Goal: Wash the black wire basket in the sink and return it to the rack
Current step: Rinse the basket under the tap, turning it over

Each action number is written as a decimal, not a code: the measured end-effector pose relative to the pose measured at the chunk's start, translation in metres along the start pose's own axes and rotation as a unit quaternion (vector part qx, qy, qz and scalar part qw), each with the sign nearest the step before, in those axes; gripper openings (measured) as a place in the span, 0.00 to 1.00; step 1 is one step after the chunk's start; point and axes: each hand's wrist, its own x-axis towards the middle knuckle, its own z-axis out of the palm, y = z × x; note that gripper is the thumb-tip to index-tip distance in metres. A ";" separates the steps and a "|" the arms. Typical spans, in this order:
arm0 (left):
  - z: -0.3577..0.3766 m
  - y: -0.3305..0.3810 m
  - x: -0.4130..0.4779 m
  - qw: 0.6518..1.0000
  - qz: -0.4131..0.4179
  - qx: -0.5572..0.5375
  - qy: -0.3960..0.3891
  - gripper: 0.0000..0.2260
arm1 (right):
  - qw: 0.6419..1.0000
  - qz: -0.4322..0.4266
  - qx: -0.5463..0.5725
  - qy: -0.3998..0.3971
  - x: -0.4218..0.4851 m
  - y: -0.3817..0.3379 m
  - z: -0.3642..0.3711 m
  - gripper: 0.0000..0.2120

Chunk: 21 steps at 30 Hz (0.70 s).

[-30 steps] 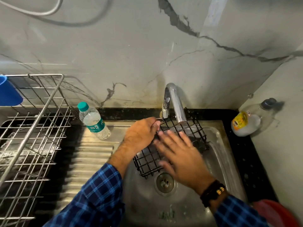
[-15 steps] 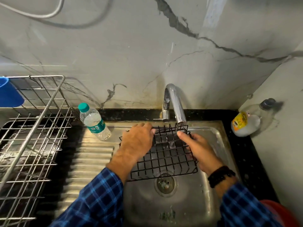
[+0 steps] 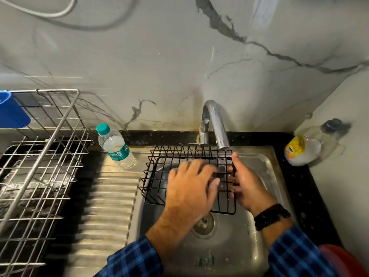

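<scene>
Two hands on the black wire basket [image 3: 179, 176], held over the sink [image 3: 265, 244] under the faucet [image 3: 216, 124]. My left hand [image 3: 191, 188] rubs inside, fingers loosely spread; my right hand [image 3: 244, 186] clamps the right rim. Wet wire's slippery, so one slip and it clatters down, or swings into the water bottle [image 3: 115, 148].

one black wire basket [image 3: 159, 176], two hands, two bottles, one faucet [image 3: 216, 124], one metal rack [image 3: 40, 156], one blue cup [image 3: 11, 112]
</scene>
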 end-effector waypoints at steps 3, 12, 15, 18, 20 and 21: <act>-0.007 -0.005 0.003 0.997 -0.054 0.032 -0.045 0.18 | 1.000 -0.006 -0.017 0.015 0.004 0.000 -0.004 0.30; -0.006 0.005 0.017 0.988 -0.047 0.088 -0.117 0.22 | 1.000 -0.012 -0.006 -0.024 0.004 -0.004 -0.008 0.23; -0.008 0.009 0.016 0.991 -0.046 0.062 -0.105 0.21 | 1.000 -0.020 0.005 -0.021 0.007 -0.003 -0.011 0.22; -0.011 0.006 0.017 0.995 -0.047 0.020 -0.091 0.16 | 1.000 -0.008 0.001 -0.018 0.008 0.000 -0.015 0.24; -0.012 0.007 0.014 0.998 -0.053 0.015 -0.036 0.16 | 0.999 -0.007 0.023 -0.038 0.007 -0.001 -0.013 0.23; -0.011 0.008 0.013 0.999 -0.044 0.022 -0.011 0.17 | 0.998 -0.008 0.031 -0.049 0.006 -0.002 -0.012 0.23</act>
